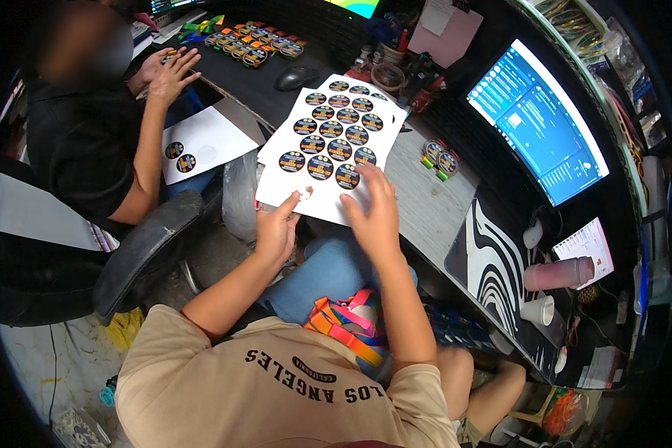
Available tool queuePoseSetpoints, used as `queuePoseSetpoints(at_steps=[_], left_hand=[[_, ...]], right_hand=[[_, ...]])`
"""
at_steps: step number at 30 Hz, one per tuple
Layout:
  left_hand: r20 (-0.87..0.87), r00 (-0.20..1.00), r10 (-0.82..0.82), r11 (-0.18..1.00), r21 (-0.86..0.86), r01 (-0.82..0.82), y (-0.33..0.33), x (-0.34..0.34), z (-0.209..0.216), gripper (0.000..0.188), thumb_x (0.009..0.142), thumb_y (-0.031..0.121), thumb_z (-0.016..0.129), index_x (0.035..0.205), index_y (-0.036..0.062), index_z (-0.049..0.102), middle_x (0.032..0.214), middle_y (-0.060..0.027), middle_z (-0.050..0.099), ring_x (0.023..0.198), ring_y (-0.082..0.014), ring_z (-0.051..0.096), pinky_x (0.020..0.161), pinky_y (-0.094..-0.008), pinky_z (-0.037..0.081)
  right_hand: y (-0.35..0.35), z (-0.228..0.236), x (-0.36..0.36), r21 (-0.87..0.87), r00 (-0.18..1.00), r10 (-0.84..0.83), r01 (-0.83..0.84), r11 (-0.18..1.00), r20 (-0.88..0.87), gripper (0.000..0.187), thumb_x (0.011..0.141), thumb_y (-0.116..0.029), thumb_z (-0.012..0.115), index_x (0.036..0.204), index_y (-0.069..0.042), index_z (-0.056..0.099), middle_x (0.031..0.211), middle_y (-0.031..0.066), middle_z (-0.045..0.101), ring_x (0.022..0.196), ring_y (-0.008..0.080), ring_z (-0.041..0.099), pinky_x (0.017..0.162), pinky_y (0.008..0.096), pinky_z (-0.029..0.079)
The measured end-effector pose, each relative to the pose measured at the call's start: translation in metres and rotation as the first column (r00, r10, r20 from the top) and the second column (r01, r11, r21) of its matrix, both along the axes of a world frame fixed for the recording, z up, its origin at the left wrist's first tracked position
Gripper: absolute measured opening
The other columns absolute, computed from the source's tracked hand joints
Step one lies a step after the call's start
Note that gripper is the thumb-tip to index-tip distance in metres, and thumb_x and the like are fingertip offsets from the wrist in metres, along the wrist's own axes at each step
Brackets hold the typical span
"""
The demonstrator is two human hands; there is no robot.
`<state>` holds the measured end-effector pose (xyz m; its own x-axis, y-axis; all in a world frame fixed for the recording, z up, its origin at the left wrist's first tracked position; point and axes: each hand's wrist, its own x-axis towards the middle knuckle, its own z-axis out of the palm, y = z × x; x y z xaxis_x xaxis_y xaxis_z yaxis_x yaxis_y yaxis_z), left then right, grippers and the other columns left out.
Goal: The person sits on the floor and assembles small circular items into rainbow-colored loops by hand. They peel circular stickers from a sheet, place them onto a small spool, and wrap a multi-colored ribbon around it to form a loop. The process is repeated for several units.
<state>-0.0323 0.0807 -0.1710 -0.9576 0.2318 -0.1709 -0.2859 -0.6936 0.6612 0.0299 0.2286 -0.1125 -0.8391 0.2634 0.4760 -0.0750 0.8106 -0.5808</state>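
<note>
A white sheet of round black stickers rests over the desk edge in front of me, with more sheets under it. My left hand grips the lower left edge of the sheet, thumb on top; a small white bit shows by the thumb. My right hand is over the lower right part, fingers apart, index fingertip by a sticker in the bottom rows. Whether it touches the sticker I cannot tell. Across my lap lie bright ribbons in orange, pink and blue, partly hidden by my shirt.
To the left, a seated person has a sticker sheet on the lap. Several medals with ribbons lie at the back of the desk, near a black mouse. At right are two medals, a monitor, a pink tumbler and a white cup.
</note>
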Motion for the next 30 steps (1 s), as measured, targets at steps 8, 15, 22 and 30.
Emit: queuePoseSetpoints(at_steps=[8, 15, 22, 30], left_hand=[[0.010, 1.000, -0.017, 0.998, -0.061, 0.018, -0.002, 0.004, 0.000, 0.045, 0.088, -0.003, 0.061, 0.130, -0.0003, 0.045, 0.122, -0.0141, 0.058, 0.111, -0.0239, 0.060, 0.096, -0.0380, 0.050], [0.005, 0.998, -0.060, 0.994, -0.086, 0.061, -0.002, 0.005, 0.000, 0.045, 0.088, 0.000, 0.063, 0.129, 0.0001, 0.046, 0.122, -0.0131, 0.058, 0.111, -0.0222, 0.059, 0.093, -0.0357, 0.050], [-0.001, 0.999, -0.054, 0.992, -0.116, 0.054, -0.001, 0.005, 0.000, 0.045, 0.088, 0.000, 0.063, 0.130, -0.0009, 0.046, 0.124, -0.0137, 0.057, 0.112, -0.0223, 0.059, 0.094, -0.0350, 0.051], [-0.004, 0.999, -0.047, 0.990, -0.130, 0.046, 0.001, 0.008, -0.002, 0.037, 0.089, 0.001, 0.063, 0.124, -0.0013, 0.051, 0.117, -0.0115, 0.060, 0.104, -0.0192, 0.062, 0.090, -0.0328, 0.053]], right_hand=[[-0.115, 0.120, 0.077, 0.113, 0.637, 0.602, -0.636, 0.763, -0.482, 0.020, 0.077, -0.021, 0.061, 0.092, -0.008, 0.060, 0.091, 0.0163, 0.054, 0.072, 0.0287, 0.056, 0.086, 0.0505, 0.047], [-0.130, 0.119, 0.055, 0.038, 0.426, 0.351, -0.590, 0.806, -0.834, 0.052, 0.066, -0.028, 0.060, 0.113, -0.005, 0.062, 0.076, 0.0110, 0.057, 0.061, 0.0266, 0.057, 0.083, 0.0431, 0.052], [-0.144, 0.122, 0.055, -0.068, 0.449, 0.265, -0.599, 0.798, -0.853, 0.049, 0.065, -0.030, 0.062, 0.108, -0.006, 0.063, 0.072, 0.0109, 0.056, 0.059, 0.0262, 0.056, 0.080, 0.0416, 0.052], [-0.144, 0.128, 0.069, 0.121, 0.504, 0.459, -0.567, 0.815, -0.731, 0.034, 0.072, -0.026, 0.061, 0.100, -0.006, 0.062, 0.083, 0.0122, 0.056, 0.064, 0.0248, 0.056, 0.074, 0.0415, 0.050]])
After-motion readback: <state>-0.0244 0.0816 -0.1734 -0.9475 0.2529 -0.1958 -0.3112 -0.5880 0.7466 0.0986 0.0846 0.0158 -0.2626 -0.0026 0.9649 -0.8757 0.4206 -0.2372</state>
